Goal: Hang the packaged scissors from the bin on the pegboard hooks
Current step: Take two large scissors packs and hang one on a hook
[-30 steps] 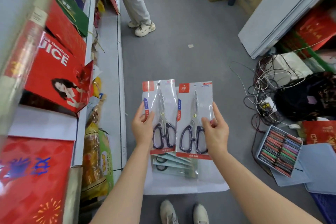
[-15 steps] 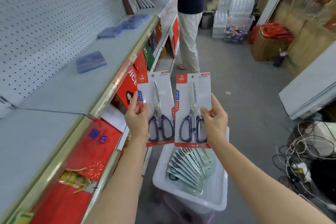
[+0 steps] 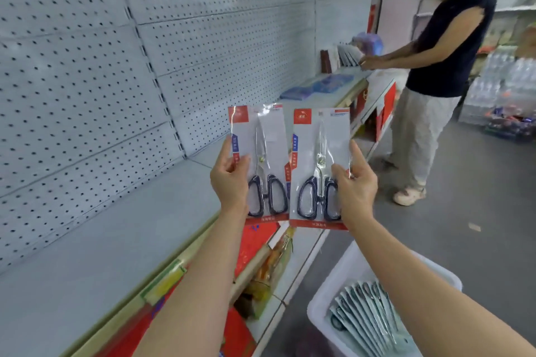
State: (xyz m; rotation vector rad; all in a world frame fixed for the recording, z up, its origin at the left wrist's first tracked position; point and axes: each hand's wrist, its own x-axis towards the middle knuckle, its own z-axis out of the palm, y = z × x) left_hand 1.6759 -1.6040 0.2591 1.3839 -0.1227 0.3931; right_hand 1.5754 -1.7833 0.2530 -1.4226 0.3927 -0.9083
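Raised toward grey pegboard [image 3: 87,90]: two carded black-handled scissors packs, left hand [image 3: 232,182] gripping one pack [image 3: 261,165], right hand [image 3: 355,185] the other [image 3: 319,153]; white plastic bin [image 3: 327,295] holds more fanned packs [image 3: 368,319].

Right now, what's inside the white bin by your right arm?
The white bin holds a fanned stack of packaged scissors, lying back side up. The right forearm covers part of the stack, so the count and the bin's bottom cannot be seen.

Nothing legible on my two scissors packs [image 3: 262,162] [image 3: 319,168] — red corner logos, blue side strips, bottom captions all too blurred to read. Shelf boxes [image 3: 255,246] — same.
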